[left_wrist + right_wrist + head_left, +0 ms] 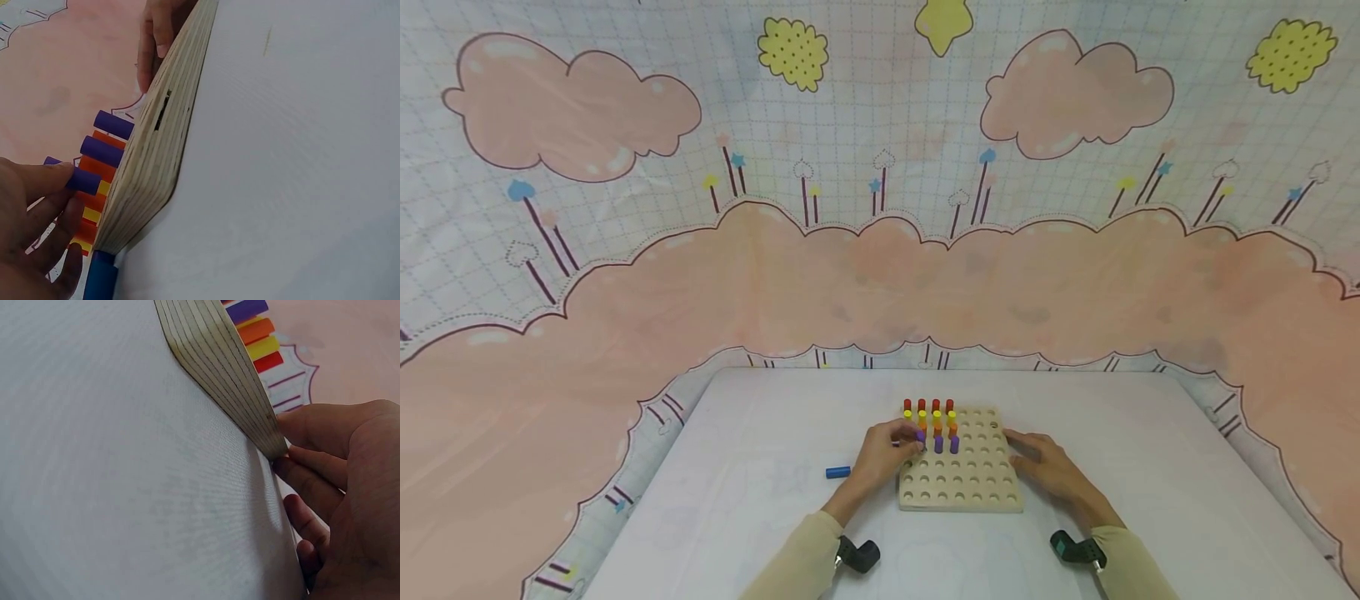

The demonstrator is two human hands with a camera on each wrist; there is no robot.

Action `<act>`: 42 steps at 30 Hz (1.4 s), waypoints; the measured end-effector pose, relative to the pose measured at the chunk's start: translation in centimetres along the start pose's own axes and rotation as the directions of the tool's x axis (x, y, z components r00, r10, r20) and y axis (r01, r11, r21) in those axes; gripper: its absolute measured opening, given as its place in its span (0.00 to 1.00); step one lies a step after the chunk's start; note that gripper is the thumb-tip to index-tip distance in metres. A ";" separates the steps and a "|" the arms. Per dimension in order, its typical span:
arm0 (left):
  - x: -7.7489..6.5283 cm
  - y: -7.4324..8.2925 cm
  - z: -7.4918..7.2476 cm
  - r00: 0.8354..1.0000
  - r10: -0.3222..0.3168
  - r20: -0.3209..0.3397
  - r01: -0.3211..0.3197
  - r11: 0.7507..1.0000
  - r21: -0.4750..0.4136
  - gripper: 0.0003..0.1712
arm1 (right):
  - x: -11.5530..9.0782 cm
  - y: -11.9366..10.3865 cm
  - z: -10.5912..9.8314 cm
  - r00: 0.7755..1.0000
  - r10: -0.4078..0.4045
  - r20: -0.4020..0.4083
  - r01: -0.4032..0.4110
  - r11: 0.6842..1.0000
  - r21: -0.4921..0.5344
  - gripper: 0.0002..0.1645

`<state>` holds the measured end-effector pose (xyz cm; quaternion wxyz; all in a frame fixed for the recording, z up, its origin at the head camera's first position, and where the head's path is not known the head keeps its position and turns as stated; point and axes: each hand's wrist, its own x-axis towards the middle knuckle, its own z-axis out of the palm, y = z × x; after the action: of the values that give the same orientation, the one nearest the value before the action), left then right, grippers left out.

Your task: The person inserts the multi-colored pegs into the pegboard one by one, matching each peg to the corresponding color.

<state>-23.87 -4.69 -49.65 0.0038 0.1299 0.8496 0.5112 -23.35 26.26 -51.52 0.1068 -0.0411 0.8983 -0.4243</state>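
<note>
In the head view, a wooden pegboard (961,503) carries rows of red, yellow, orange and purple pegs at its far left part. My left hand (880,454) pinches a purple peg (84,181) between thumb and fingers, over the left end of the purple row. Two purple pegs (954,445) stand upright just right of it. On the board's right side, my right hand (1052,468) holds the edge, thumb (312,428) at the upper edge and a finger at the lower corner. My left fingers hide some of the pegs at the left.
A blue peg (838,472) lies on the white table (760,433), left of the board and close to my left wrist. Bare holes fill the board's right and near parts. Behind the table hangs a cloud-patterned cloth (880,283).
</note>
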 end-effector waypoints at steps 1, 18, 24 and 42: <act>0.0 -0.1 0.1 1.000 -0.001 0.003 0.001 1.000 0.000 0.08 | 0.0 0.0 0.0 1.000 -0.003 -0.001 0.003 1.000 -0.003 0.32; 0.5 -0.9 0.6 1.000 -0.018 0.004 0.018 0.999 0.050 0.09 | -0.1 -0.1 0.1 1.000 -0.016 -0.004 0.016 1.000 -0.005 0.32; 0.3 -0.8 0.6 1.000 -0.011 0.003 0.011 0.995 0.099 0.09 | -0.2 0.1 0.3 1.000 -0.013 -0.010 0.013 1.000 0.007 0.32; -0.4 0.1 -1.5 0.999 0.001 0.036 -0.004 0.997 0.080 0.13 | -0.2 0.0 0.3 0.999 -0.043 -0.022 0.044 0.999 0.018 0.31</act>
<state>-23.69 -6.05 -48.91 0.0132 0.1403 0.8691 0.4742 -23.14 26.08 -51.63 0.0883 -0.0551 0.8944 -0.4351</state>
